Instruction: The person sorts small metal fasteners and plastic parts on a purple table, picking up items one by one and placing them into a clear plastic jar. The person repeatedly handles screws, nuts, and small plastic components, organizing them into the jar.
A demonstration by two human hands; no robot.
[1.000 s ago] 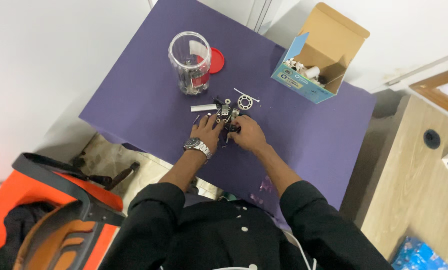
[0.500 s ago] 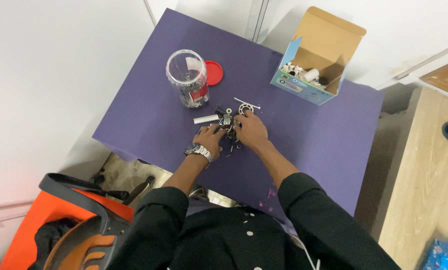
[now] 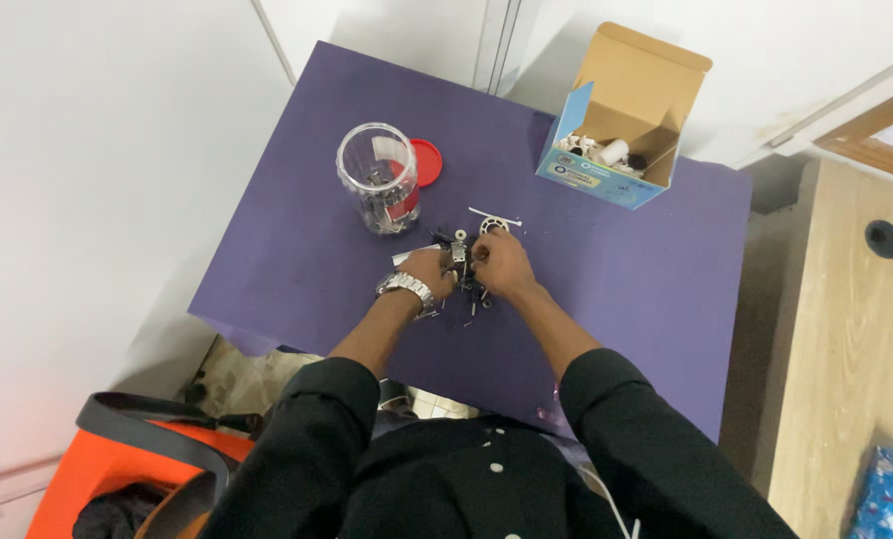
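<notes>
Nearby, clear jar [image 3: 379,180] and open box [image 3: 621,125] flank hands.

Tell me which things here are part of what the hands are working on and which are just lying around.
In hand:
left hand and right hand, both on the small metal assembly
loose small parts beside them
white ring part

Lying about:
clear jar
red lid
open cardboard box
orange bag
</notes>
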